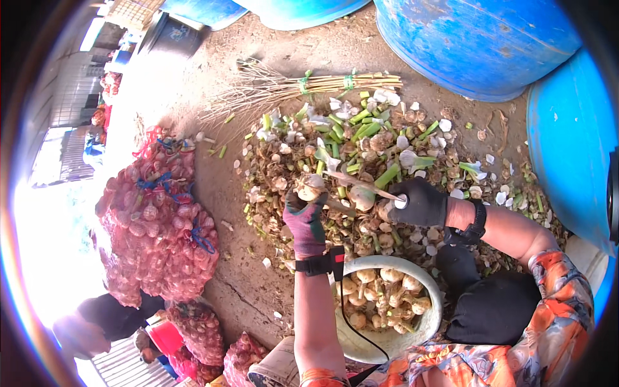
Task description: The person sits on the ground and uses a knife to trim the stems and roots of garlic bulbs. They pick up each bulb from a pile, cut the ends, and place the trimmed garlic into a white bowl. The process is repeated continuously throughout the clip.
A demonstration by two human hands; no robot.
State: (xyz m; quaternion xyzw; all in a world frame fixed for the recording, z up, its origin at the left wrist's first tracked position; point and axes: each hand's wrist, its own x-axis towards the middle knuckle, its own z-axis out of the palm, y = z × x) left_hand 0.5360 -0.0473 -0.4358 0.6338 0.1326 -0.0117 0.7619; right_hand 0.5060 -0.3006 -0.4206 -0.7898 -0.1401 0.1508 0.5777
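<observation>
My left hand [305, 225], in a purple and dark glove, holds a pale garlic bulb [310, 186] up in its fingers. In a black glove, my right hand [420, 202] grips a knife [360, 183], whose long narrow blade points left towards the bulb; blade and bulb look slightly apart. Below both hands spreads a heap of garlic trimmings [271, 193], with cut roots, dry skins and green stem pieces. A pale round basin [430, 309] of garlic bulbs [382, 295] stands close to my body, partly behind my left forearm.
A bundled twig broom [309, 87] lies beyond the heap. Large blue drums [478, 43] stand at the top and right. Full red mesh sacks of garlic [159, 232] are at the left, with another person [116, 314] near them. A bucket [278, 365] sits at the bottom.
</observation>
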